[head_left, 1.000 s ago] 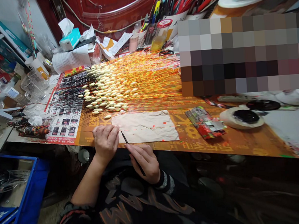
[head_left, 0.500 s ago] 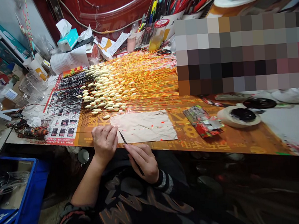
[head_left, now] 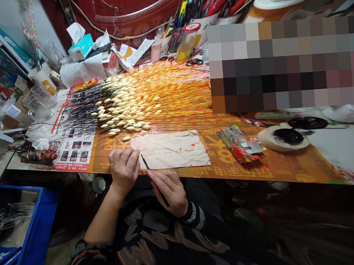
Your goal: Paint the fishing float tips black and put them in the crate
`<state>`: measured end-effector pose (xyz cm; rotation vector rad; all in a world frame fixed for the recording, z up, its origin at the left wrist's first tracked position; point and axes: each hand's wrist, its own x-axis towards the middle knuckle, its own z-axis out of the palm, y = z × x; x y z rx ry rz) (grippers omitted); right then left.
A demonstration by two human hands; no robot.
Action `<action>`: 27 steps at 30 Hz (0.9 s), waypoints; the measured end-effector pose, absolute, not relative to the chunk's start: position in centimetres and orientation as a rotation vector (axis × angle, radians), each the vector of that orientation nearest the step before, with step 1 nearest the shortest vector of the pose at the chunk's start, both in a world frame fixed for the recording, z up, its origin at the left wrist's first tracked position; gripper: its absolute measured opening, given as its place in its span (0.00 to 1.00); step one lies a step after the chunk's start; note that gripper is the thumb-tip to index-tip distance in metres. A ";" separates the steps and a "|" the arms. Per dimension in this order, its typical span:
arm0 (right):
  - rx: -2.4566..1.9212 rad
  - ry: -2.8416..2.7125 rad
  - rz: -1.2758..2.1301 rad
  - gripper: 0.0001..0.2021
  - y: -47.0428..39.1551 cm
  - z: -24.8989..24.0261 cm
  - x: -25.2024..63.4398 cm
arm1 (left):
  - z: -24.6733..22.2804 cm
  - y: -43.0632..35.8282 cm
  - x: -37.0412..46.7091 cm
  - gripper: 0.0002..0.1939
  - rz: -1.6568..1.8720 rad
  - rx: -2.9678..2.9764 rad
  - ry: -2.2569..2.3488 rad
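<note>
My left hand (head_left: pixel 125 166) is closed in a pinch at the table's front edge, its fingers wrapped round a fishing float whose body they hide. The float's thin banded antenna (head_left: pixel 169 152) runs right across a pale cloth (head_left: pixel 177 142) dotted with red spots, and its dark stem pokes out to the left. In my right hand (head_left: pixel 170 191) a slim black paintbrush (head_left: pixel 146 163) is gripped like a pen. Its tip sits close to the antenna beside my left fingertips; whether they touch I cannot tell. Many more cream-bodied floats (head_left: pixel 123 100) lie in rows behind the cloth.
Right of the cloth lies a paint-smeared block (head_left: pixel 241 144), then a round tub of black paint (head_left: pixel 286 136). Glass mugs (head_left: pixel 43 99), a tissue box (head_left: pixel 80 47) and a jar of yellow liquid (head_left: pixel 188 41) stand behind. A blue crate (head_left: pixel 40 222) is at lower left.
Hands and brush stay almost where they were. The float's antenna looks slightly turned or shifted, with its far right end now harder to see.
</note>
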<state>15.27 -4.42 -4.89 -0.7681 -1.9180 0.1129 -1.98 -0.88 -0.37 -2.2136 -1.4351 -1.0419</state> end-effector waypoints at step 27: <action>-0.613 -1.858 0.151 0.29 -4.4 -4.9 21.2 | 3.9 -2.5 -2.1 0.12 -0.909 -2.199 -1.332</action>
